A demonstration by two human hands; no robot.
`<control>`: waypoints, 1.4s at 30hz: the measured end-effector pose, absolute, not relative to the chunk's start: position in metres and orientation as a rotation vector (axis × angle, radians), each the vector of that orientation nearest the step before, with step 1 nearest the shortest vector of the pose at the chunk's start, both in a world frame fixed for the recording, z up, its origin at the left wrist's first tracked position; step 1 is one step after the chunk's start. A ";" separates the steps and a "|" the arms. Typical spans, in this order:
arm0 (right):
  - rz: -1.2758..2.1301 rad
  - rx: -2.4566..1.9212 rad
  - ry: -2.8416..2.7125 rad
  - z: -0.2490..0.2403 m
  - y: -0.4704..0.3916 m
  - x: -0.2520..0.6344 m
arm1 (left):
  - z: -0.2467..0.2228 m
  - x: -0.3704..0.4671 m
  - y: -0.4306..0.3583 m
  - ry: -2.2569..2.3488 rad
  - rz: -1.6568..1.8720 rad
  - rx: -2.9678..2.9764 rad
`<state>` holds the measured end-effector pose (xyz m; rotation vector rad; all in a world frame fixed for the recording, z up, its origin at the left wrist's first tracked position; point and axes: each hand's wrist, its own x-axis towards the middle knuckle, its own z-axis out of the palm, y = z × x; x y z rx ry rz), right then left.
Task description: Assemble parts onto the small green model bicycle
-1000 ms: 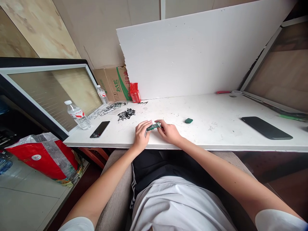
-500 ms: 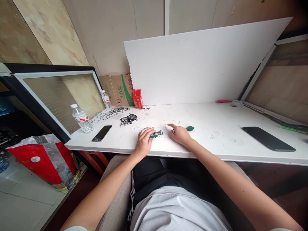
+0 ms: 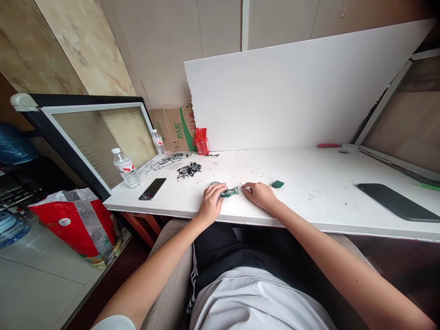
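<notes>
Under my left hand [image 3: 210,201] is a small dark green model bicycle [image 3: 231,192], low over the white table. My fingers close over its left part and hide some of it; thin spokes and a narrow frame show at the right. My right hand [image 3: 259,195] rests on the table just right of the model, apart from it. Its thumb and index finger are pinched on a thin, sliver-like piece [image 3: 241,184], too small to make out well. A dark green block-like lump [image 3: 277,184] lies beyond my right wrist.
Black spoked model parts [image 3: 189,169] and black part frames [image 3: 167,161] lie at the left. Nearby are a phone [image 3: 152,189], a water bottle [image 3: 126,169] and a red box [image 3: 202,141]. A dark flat slab [image 3: 398,201] lies right; a white board [image 3: 292,96] stands behind.
My right index finger, stretched out over the thin piece before, has drawn in to a pinch with the thumb. My left hand keeps hold of the model. The whole view has shifted slightly.
</notes>
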<state>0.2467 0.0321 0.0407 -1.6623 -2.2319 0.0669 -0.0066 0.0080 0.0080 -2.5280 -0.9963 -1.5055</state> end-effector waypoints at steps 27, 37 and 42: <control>-0.135 -1.779 -2.389 0.058 0.021 0.228 | 0.020 -0.008 -0.003 -1.052 -1.680 -2.506; -0.069 -1.433 -2.517 0.062 0.002 0.229 | 0.063 0.005 0.020 -1.256 -1.821 -2.309; -0.013 -1.468 -2.477 0.061 -0.005 0.216 | 0.086 0.007 0.039 -1.360 -1.758 -2.333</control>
